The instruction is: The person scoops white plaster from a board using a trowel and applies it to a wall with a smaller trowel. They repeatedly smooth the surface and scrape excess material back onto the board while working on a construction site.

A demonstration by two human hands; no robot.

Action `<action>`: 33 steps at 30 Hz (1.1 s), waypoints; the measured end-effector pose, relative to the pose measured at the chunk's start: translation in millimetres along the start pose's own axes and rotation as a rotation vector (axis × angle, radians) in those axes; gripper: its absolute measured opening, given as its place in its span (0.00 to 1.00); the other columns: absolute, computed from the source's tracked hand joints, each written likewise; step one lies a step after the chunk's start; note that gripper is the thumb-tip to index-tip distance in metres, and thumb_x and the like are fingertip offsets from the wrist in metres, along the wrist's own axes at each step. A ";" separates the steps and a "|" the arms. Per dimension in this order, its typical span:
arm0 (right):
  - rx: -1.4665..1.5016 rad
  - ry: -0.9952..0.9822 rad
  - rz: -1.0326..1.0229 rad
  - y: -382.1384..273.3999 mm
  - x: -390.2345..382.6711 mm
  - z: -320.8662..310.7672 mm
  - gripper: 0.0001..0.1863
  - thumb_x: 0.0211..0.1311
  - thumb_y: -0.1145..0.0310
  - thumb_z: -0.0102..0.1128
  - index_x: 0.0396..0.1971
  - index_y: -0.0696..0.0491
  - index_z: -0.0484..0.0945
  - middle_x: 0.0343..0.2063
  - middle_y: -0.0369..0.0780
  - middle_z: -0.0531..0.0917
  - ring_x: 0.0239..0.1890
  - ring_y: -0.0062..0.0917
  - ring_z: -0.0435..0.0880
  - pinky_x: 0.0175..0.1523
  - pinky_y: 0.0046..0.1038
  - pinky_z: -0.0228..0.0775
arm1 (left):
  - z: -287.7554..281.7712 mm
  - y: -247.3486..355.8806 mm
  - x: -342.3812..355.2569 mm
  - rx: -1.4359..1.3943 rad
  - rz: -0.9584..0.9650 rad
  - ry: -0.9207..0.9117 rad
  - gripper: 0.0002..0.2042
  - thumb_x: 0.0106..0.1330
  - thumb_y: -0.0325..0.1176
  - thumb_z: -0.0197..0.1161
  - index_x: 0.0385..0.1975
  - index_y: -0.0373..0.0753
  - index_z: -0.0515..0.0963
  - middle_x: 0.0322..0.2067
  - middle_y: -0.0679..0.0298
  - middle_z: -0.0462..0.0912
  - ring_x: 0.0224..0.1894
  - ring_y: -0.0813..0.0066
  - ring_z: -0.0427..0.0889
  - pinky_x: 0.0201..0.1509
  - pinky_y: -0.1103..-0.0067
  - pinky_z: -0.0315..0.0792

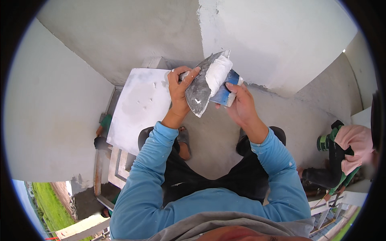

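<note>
My left hand (179,89) is wrapped round the back of a grey plastering trowel (196,91), tilted in front of my chest. A thick lump of white putty (218,74) lies along the trowel's right side. My right hand (243,107) grips a flat blue scraper (222,96), thumb on its face and putty smeared on its end. The scraper's left edge meets the putty and the trowel; its far edge is partly hidden behind the lump. Both hands are close together, above my spread legs.
Left of my hands stands a white board (136,106) with putty crumbs. Ahead, the wall (249,36) is part white, part bare grey. At the right a person in a pink top (356,146) crouches near a green bucket (322,143). Another person's arm (105,124) shows behind the board.
</note>
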State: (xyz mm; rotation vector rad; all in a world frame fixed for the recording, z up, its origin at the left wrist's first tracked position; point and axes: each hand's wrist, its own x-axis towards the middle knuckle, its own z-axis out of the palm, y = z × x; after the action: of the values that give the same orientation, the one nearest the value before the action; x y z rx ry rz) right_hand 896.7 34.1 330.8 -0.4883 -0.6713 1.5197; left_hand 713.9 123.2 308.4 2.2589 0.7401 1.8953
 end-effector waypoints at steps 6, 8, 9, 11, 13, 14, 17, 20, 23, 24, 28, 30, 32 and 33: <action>-0.067 0.001 -0.006 1.6 2.8 -20.9 0.19 0.68 0.64 0.54 0.56 0.54 0.73 0.44 0.39 0.84 0.41 0.27 0.85 0.36 0.34 0.77 | -16.8 -14.1 10.5 0.279 0.151 -0.060 0.28 0.47 0.24 0.70 0.52 0.55 0.84 0.41 0.63 0.77 0.43 0.64 0.73 0.53 0.67 0.62; -0.075 -0.012 0.000 1.6 4.8 -25.3 0.21 0.68 0.64 0.54 0.59 0.54 0.72 0.45 0.39 0.84 0.42 0.27 0.85 0.37 0.34 0.77 | -18.9 -19.8 12.8 0.317 0.180 -0.062 0.28 0.48 0.24 0.69 0.52 0.56 0.84 0.40 0.63 0.77 0.42 0.64 0.73 0.53 0.67 0.60; -0.079 -0.017 0.002 2.9 5.5 -26.2 0.22 0.69 0.64 0.54 0.60 0.55 0.71 0.46 0.39 0.84 0.42 0.27 0.85 0.37 0.34 0.77 | -20.4 -20.8 14.8 0.328 0.194 -0.058 0.28 0.48 0.23 0.68 0.52 0.56 0.84 0.40 0.64 0.77 0.42 0.64 0.72 0.53 0.67 0.60; -0.076 -0.009 -0.003 4.8 5.0 -28.1 0.23 0.69 0.64 0.54 0.61 0.55 0.69 0.48 0.40 0.83 0.44 0.28 0.84 0.37 0.34 0.77 | -21.9 -24.9 15.2 0.389 0.237 -0.065 0.28 0.47 0.24 0.69 0.52 0.55 0.84 0.41 0.63 0.77 0.42 0.64 0.72 0.53 0.67 0.60; -0.081 -0.013 -0.010 5.2 4.8 -29.5 0.23 0.70 0.65 0.53 0.62 0.55 0.68 0.50 0.41 0.82 0.45 0.29 0.84 0.38 0.34 0.77 | -27.3 -31.1 14.3 0.490 0.298 -0.093 0.28 0.45 0.28 0.73 0.52 0.54 0.83 0.42 0.63 0.77 0.43 0.63 0.73 0.53 0.67 0.62; -0.088 -0.022 -0.015 4.2 5.5 -30.0 0.23 0.70 0.66 0.53 0.63 0.55 0.67 0.50 0.41 0.81 0.45 0.29 0.84 0.38 0.35 0.77 | -27.1 -31.0 13.4 0.487 0.277 -0.088 0.29 0.46 0.24 0.70 0.52 0.56 0.83 0.42 0.63 0.77 0.43 0.64 0.72 0.52 0.67 0.60; -0.096 -0.028 -0.046 3.6 8.2 -34.2 0.23 0.71 0.68 0.52 0.63 0.55 0.67 0.51 0.41 0.81 0.46 0.30 0.84 0.39 0.36 0.77 | -24.6 -28.8 13.1 0.486 0.227 -0.063 0.34 0.47 0.16 0.63 0.53 0.61 0.83 0.41 0.64 0.76 0.42 0.65 0.71 0.52 0.66 0.57; -0.086 -0.049 -0.070 3.2 9.2 -39.7 0.22 0.71 0.70 0.53 0.63 0.55 0.68 0.52 0.41 0.81 0.47 0.29 0.84 0.40 0.36 0.77 | -20.0 -26.7 7.5 0.505 0.183 -0.023 0.35 0.47 0.14 0.61 0.54 0.62 0.82 0.42 0.64 0.75 0.43 0.64 0.70 0.53 0.66 0.57; -0.111 -0.049 -0.084 -0.4 10.6 -34.9 0.17 0.72 0.71 0.54 0.58 0.55 0.72 0.49 0.39 0.83 0.45 0.27 0.84 0.42 0.35 0.79 | -17.2 -26.4 2.3 0.528 0.125 0.007 0.35 0.47 0.14 0.60 0.54 0.61 0.83 0.42 0.64 0.75 0.43 0.64 0.70 0.53 0.66 0.56; -0.125 -0.043 -0.088 -1.5 11.3 -32.8 0.15 0.72 0.72 0.55 0.56 0.54 0.75 0.47 0.38 0.84 0.44 0.25 0.85 0.43 0.35 0.80 | -17.1 -26.9 0.8 0.539 0.108 0.012 0.35 0.46 0.13 0.60 0.54 0.60 0.83 0.42 0.64 0.75 0.44 0.64 0.70 0.53 0.66 0.56; -0.408 -0.079 -0.234 -1.0 14.2 -41.2 0.13 0.73 0.72 0.55 0.53 0.56 0.77 0.46 0.36 0.85 0.44 0.21 0.83 0.46 0.32 0.79 | -11.2 -26.7 -7.1 0.523 0.008 0.016 0.35 0.45 0.13 0.58 0.54 0.57 0.83 0.42 0.64 0.75 0.44 0.63 0.70 0.54 0.68 0.56; -0.589 -0.088 -0.282 -3.0 15.0 -48.0 0.12 0.73 0.72 0.55 0.53 0.57 0.78 0.45 0.35 0.84 0.43 0.19 0.82 0.47 0.32 0.79 | -10.6 -23.9 -11.8 0.537 -0.071 -0.027 0.31 0.51 0.16 0.61 0.56 0.54 0.82 0.42 0.61 0.76 0.44 0.64 0.72 0.55 0.69 0.60; -0.481 -0.063 -0.196 -4.1 13.3 -44.6 0.11 0.73 0.72 0.55 0.52 0.56 0.78 0.45 0.35 0.85 0.43 0.20 0.83 0.46 0.33 0.79 | -6.6 -23.0 -13.1 0.451 -0.172 -0.007 0.27 0.56 0.17 0.60 0.55 0.51 0.82 0.41 0.61 0.76 0.43 0.65 0.73 0.54 0.71 0.62; -0.427 -0.050 -0.153 -2.6 10.0 -41.9 0.11 0.73 0.71 0.55 0.51 0.56 0.78 0.45 0.35 0.85 0.43 0.21 0.83 0.46 0.34 0.79 | -4.6 -23.9 -14.8 0.357 -0.234 0.029 0.25 0.57 0.17 0.59 0.54 0.48 0.82 0.40 0.62 0.76 0.42 0.66 0.73 0.53 0.71 0.62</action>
State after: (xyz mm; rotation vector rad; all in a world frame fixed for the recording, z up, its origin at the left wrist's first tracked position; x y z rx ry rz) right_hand 926.0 48.9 302.7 -0.7039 -1.0574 1.2479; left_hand 700.8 136.8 287.1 2.2081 1.3774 1.8060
